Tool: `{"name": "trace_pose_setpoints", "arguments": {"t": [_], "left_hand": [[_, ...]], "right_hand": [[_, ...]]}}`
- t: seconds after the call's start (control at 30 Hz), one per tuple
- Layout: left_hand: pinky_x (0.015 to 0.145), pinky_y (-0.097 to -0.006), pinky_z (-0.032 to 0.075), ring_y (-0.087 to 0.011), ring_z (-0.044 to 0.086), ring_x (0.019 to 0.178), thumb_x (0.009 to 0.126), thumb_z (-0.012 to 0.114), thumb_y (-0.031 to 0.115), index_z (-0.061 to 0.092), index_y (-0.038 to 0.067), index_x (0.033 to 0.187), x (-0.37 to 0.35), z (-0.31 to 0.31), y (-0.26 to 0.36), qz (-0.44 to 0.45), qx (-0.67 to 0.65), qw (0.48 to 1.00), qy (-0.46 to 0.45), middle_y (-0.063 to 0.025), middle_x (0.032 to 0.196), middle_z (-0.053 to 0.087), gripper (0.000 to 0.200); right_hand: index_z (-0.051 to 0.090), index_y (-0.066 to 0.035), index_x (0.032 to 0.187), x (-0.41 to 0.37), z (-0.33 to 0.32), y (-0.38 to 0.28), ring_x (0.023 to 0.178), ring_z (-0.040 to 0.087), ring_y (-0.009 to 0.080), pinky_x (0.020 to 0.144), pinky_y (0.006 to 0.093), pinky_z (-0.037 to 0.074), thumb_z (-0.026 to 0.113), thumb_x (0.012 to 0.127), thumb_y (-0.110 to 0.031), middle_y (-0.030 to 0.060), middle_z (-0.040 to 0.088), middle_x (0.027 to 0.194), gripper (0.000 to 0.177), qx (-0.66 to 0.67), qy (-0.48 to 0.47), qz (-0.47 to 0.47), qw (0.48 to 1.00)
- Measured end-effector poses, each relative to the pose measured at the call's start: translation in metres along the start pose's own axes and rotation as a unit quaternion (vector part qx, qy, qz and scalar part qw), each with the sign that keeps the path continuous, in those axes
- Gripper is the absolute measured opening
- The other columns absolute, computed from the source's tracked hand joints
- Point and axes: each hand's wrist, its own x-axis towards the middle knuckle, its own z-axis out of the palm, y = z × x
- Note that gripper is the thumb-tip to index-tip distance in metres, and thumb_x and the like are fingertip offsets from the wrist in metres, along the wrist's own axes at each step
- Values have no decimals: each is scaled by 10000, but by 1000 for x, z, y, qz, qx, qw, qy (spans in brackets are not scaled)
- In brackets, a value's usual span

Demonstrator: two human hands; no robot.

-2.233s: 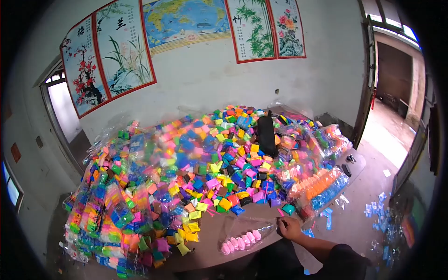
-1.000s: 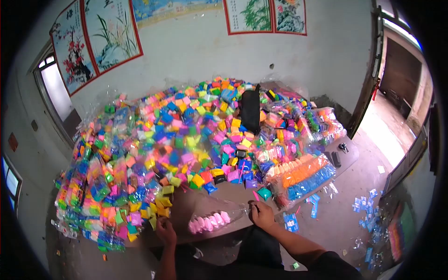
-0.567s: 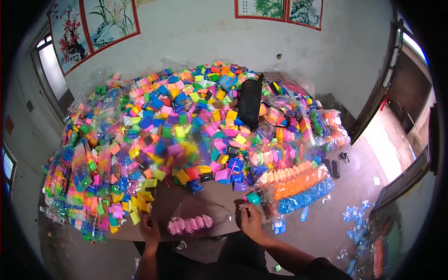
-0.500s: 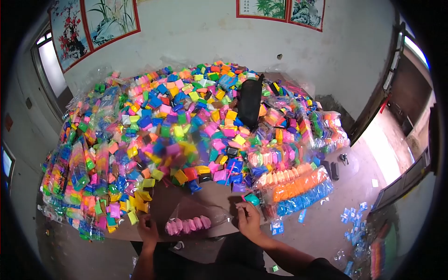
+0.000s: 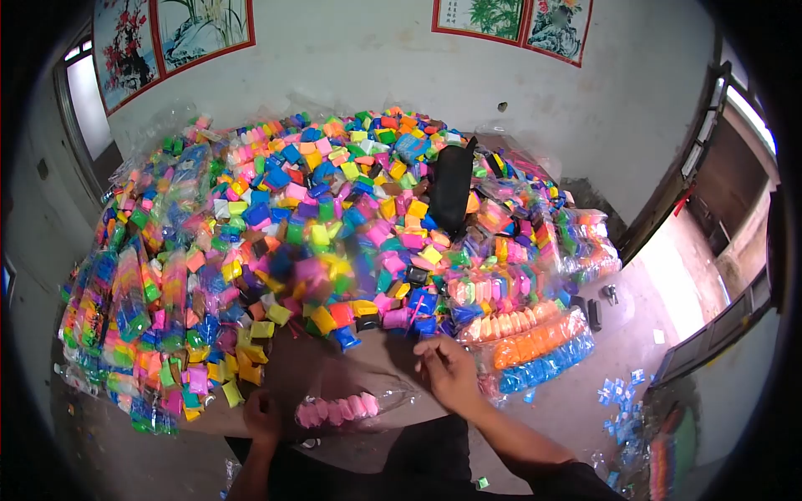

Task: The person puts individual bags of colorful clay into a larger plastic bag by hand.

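A clear plastic bag (image 5: pixel 380 386) lies at the table's front edge with a row of pink packets (image 5: pixel 338 410) inside it. Just left of the bag is my left hand (image 5: pixel 262 417), its fingers curled closed; whatever they may grip is hidden. My right hand (image 5: pixel 451 376) is over the table to the right of the bag, fingers bent inward towards the thumb, and I cannot make out anything between them. Beyond it, a blue packet (image 5: pixel 424 324) and a thin pink stick (image 5: pixel 415 310) lie at the near edge of the colourful heap.
A big heap of small coloured packets (image 5: pixel 334 225) covers most of the table (image 5: pixel 384 346). On it lies a black pouch (image 5: pixel 451 188). Bagged rows of orange packets (image 5: pixel 526 346) and blue packets (image 5: pixel 535 367) sit at right. Blue-white cards (image 5: pixel 626 409) are scattered on the floor.
My right hand has moved slightly up and forward, and the teal packet seen beside it no longer shows. My left hand and the bag with pink packets have barely moved. The camera has shifted slightly.
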Motion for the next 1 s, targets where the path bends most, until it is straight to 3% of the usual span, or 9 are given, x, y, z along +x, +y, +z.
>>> {"name": "trace_pose_setpoints", "arguments": {"t": [0.17,0.23,0.3,0.4,0.6,0.7,0.73,0.87,1.0], "left_hand": [[829,-449,531,-382,674,940,901,629,26,678,19,1029,-14,-5,-13,78,66,994,-45,-180,973,689,138],[833,-454,531,-388,671,943,899,626,25,682,21,1027,-15,-6,-12,91,57,994,-36,-178,975,687,140],[838,-460,531,-393,669,947,897,624,24,686,24,1026,-17,1,-14,106,45,993,-24,-176,977,684,143],[844,-477,532,-406,664,941,892,626,29,686,36,1032,-25,8,-28,77,50,995,45,-176,975,678,152],[832,-496,533,-414,667,923,882,630,16,660,43,1100,-20,-1,-1,146,94,984,45,-180,983,680,222],[901,-564,500,-437,648,982,900,637,8,660,30,1105,-24,-6,8,94,79,992,6,-188,1005,687,207],[927,-566,500,-433,656,996,897,650,17,662,31,1125,-24,-8,9,94,82,992,-7,-190,1026,695,228],[970,-559,507,-431,672,1002,899,671,43,663,33,1148,-23,-6,3,116,82,990,-14,-195,1052,702,249],[972,-552,514,-428,676,982,905,671,49,662,34,1149,-24,-6,2,112,91,989,-21,-190,1031,700,244]], "right_hand": [[682,1,977,115,8,-18,738,689,201,728,330,537,521,1022,-17,99,724,875,168,-118,31,-166,978],[692,0,941,190,14,-11,754,716,311,720,371,548,564,987,-72,163,746,896,154,-232,123,-260,929],[713,-21,922,272,21,6,810,725,400,732,443,570,636,935,-133,198,743,892,136,-277,175,-177,928],[706,5,988,365,14,46,844,734,426,757,508,580,690,913,-194,206,744,878,213,-359,178,-215,890],[388,119,1443,447,5,106,1075,730,423,901,463,598,727,930,-317,303,708,1174,754,-408,165,4,898],[499,123,1402,474,9,122,1162,712,386,934,448,591,713,948,-336,331,665,1285,681,-493,156,29,855],[645,69,1312,469,10,105,1219,691,353,956,439,585,696,958,-321,281,649,1369,529,-622,44,16,781],[748,0,1205,489,8,129,1238,677,347,967,445,581,674,966,-343,206,664,1388,424,-550,75,93,827],[752,-2,1184,508,0,146,1166,707,371,931,472,592,696,947,-351,206,726,1281,425,-612,61,-59,786]]}}
